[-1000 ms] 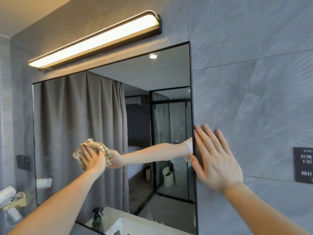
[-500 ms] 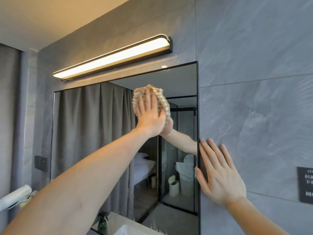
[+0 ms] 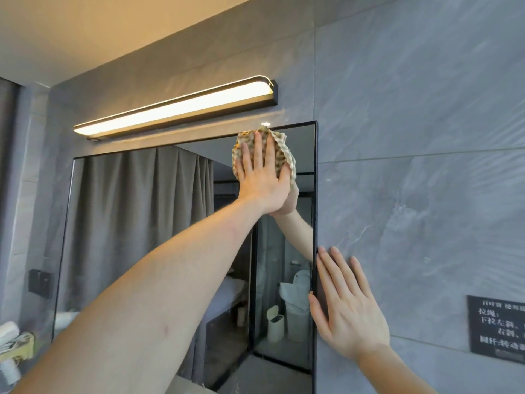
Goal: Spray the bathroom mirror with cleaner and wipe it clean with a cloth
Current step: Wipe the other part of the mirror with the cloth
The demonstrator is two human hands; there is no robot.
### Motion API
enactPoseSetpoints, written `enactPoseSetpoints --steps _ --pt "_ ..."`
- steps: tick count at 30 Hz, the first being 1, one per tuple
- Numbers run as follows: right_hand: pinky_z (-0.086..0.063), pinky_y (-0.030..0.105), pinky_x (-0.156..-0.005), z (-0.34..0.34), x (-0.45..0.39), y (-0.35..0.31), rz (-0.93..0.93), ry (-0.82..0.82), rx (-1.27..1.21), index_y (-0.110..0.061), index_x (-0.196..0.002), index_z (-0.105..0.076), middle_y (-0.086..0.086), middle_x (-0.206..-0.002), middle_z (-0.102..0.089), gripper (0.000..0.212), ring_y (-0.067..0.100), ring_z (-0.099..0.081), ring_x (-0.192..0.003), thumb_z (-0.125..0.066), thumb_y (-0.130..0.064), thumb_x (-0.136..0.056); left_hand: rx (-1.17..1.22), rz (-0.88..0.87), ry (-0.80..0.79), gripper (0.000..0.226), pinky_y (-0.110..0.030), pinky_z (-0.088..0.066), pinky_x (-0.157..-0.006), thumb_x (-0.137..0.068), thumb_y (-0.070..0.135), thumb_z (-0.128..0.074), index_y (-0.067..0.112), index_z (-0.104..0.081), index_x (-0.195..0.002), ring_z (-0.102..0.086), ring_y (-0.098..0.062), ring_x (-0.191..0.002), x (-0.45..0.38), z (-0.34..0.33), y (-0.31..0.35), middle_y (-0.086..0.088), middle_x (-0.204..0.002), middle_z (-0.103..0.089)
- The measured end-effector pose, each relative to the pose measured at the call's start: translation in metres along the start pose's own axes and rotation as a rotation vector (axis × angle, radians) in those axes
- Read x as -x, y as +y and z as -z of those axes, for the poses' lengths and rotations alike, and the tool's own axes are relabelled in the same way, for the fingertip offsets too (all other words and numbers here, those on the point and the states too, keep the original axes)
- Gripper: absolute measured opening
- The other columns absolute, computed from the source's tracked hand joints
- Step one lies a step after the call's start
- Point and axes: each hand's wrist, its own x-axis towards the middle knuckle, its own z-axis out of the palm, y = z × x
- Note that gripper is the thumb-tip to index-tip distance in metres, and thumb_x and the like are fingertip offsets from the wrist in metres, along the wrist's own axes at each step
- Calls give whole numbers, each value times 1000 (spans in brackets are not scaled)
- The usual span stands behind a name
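Note:
The black-framed mirror point(image 3: 136, 223) hangs on the grey tiled wall and reflects a grey curtain and a glass door. My left hand point(image 3: 262, 177) presses a beige checked cloth point(image 3: 281, 150) flat against the glass near the mirror's top right corner, fingers stretched upward over the cloth. My right hand point(image 3: 349, 305) lies flat and open on the wall tile beside the mirror's right edge, thumb touching the frame. No spray bottle is in view.
A lit bar lamp point(image 3: 176, 109) is mounted just above the mirror. A black sign with white text point(image 3: 497, 327) hangs on the wall at the right. A dark switch plate point(image 3: 41, 282) and a white hair dryer point(image 3: 11, 334) sit at the left.
My left hand carried the cloth from the mirror's lower left up and right to the top right corner. My right hand stayed on the wall. My view tilted upward.

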Motion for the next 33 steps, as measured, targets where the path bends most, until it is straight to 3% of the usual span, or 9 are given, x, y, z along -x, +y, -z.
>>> enactPoseSetpoints --steps 3,6,10,13,20,28,33 --pt "-20 53 -131 -2 1 0 2 3 -5 -1 -161 -37 11 -172 -31 71 28 -24 -162 -48 -42 -104 63 140 -5 73 -57 10 -130 -110 51 -24 27 18 -166 27 -30 -159 -11 7 16 0 -173 29" --pt "-22 54 -130 -4 1 0 7 11 -3 0 -161 -37 11 -172 -31 71 29 -24 -162 -48 -42 -104 115 158 -1 74 -59 12 -129 -111 50 -25 24 16 -167 27 -33 -159 -7 8 32 -2 -173 29" --pt "-23 54 -130 -3 1 0 8 19 -4 0 -160 -39 12 -172 -32 70 30 -26 -161 -47 -42 -104 81 -23 -24 77 -61 17 -127 -110 49 -25 22 21 -165 33 -35 -156 -3 9 55 -4 -171 34" --pt "-23 55 -130 -2 1 -1 1 4 -12 0 -160 -38 11 -173 -30 70 29 -25 -162 -46 -43 -105 -6 -222 -32 82 -63 9 -128 -107 50 -30 22 19 -166 31 -37 -157 2 6 69 -5 -172 31" --pt "-21 53 -131 -4 2 0 -2 5 -14 -2 -161 -36 10 -173 -29 72 29 -25 -162 -46 -46 -105 -37 -315 -17 79 -57 7 -130 -108 49 -31 22 12 -168 27 -33 -159 -3 7 51 -2 -174 27" --pt "-18 51 -131 -2 1 0 8 9 10 0 -160 -38 11 -172 -31 72 29 -26 -162 -47 -44 -104 -11 -255 36 78 -55 6 -131 -103 58 -15 24 10 -168 25 -28 -160 -8 0 37 0 -175 24" --pt "-21 53 -130 -2 1 0 9 31 -1 1 -159 -40 12 -171 -33 70 29 -28 -161 -48 -42 -104 5 -20 35 74 -52 9 -132 -108 55 -17 26 16 -167 26 -24 -160 -11 3 -3 1 -173 28"
